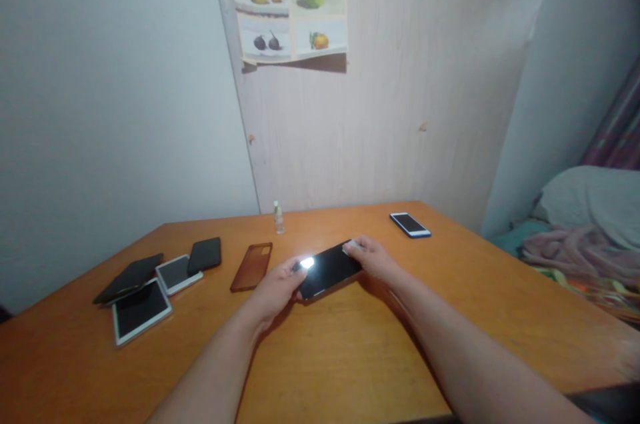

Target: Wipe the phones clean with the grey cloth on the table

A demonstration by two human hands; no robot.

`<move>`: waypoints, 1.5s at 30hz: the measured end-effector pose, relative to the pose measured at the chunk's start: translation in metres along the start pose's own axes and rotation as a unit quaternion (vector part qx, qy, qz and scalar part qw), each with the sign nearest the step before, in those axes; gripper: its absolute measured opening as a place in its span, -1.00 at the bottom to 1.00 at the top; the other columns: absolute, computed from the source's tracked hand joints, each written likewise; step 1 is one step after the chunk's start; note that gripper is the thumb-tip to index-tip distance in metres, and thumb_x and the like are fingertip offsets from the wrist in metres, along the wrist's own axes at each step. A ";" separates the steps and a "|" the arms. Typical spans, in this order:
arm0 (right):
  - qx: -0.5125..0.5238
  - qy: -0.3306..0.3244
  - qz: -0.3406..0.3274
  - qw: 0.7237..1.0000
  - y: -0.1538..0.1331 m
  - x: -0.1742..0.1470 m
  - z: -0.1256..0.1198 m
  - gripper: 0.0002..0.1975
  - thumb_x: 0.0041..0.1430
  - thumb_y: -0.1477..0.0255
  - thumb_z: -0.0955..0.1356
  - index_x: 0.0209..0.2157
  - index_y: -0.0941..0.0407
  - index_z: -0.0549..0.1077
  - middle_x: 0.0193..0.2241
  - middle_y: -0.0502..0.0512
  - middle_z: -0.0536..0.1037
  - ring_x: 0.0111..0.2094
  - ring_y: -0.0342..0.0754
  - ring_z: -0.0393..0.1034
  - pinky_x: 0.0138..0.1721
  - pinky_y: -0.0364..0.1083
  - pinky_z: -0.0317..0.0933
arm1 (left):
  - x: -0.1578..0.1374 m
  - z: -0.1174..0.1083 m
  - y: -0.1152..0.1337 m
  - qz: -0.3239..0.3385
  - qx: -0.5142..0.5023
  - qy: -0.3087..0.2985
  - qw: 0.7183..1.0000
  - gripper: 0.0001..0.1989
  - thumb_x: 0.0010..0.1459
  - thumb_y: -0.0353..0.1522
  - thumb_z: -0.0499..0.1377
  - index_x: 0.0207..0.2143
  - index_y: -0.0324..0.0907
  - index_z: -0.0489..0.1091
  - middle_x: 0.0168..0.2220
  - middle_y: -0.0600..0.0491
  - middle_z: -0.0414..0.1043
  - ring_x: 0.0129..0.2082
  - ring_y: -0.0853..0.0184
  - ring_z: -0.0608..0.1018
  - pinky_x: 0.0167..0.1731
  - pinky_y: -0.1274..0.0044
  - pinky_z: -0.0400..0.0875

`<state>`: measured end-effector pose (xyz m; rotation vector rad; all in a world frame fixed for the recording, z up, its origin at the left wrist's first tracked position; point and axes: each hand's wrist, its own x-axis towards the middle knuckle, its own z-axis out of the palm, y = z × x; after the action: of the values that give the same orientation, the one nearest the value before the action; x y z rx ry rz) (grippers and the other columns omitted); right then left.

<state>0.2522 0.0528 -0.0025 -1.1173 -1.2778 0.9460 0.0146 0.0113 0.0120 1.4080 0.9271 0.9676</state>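
Note:
A black smartphone [330, 272] is held flat and slightly tilted above the middle of the table, its dark screen up with a bright light reflection near the left end. My left hand [280, 287] grips the left end, thumb on the screen edge. Around the right end my right hand [373, 257] is closed, and a small whitish patch shows by its thumb; whether that is a cloth or glare I cannot tell. Left of the phone lies a brown translucent phone case [251, 267]. Behind stands a small clear spray bottle [279, 219].
On the wooden table [345, 364], a white-framed tablet [141, 312], a smaller white device [179, 275], a dark folded cover [129, 279] and a black flat device [205, 255] cluster at left. A blue-edged phone [410, 225] lies at back right. Bedding [580, 251] is beyond the right edge.

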 end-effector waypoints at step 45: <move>-0.100 -0.081 -0.031 0.991 -0.014 -0.009 -0.003 -0.63 -0.06 0.09 0.46 -0.43 0.09 0.38 -0.56 -0.06 0.39 -0.50 -0.10 0.23 -0.43 -0.11 0.10 | -0.005 0.012 -0.010 0.194 0.464 0.128 0.855 -0.31 -0.06 -0.32 0.36 0.14 -0.03 0.25 0.02 -0.03 0.35 0.01 0.09 0.46 0.02 0.33 0.35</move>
<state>0.2537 0.0411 0.0092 -1.1639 -1.5583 0.8907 0.0242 0.0027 0.0012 2.3914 1.4509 1.0650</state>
